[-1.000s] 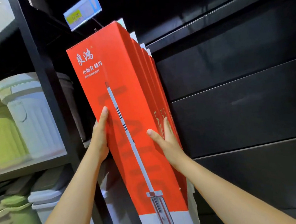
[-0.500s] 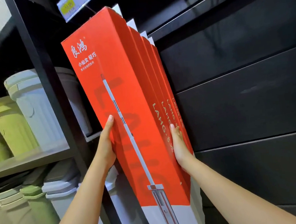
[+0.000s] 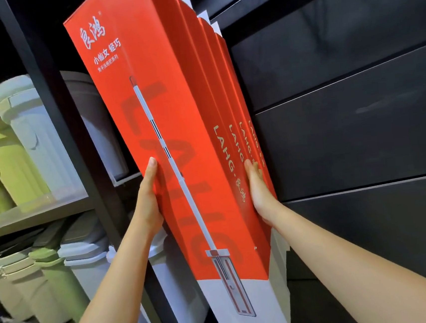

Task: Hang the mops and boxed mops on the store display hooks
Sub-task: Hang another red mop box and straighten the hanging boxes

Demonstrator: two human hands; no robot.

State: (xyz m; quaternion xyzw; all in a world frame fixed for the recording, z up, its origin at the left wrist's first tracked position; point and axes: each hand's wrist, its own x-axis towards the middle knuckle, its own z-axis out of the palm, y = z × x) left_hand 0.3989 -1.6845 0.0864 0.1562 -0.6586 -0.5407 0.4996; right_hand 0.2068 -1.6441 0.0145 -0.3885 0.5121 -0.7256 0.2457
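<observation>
Ribbed plastic bins (image 3: 35,142) sit left of our fingers; our left hand (image 3: 147,204) clasps the front boxed mop (image 3: 174,149), smooth red cardboard; our right hand (image 3: 260,190) grips its spine, nearer the other boxes (image 3: 228,87) than a second ago; dark slat wall (image 3: 347,135) beyond.

4 tall red-and-white boxed mops (image 3: 179,143) hang tilted, packed face to face.

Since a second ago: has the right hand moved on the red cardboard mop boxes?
Yes. The right hand slid off the front red box's printed face to its right edge, by the LAHG lettering on the side.
</observation>
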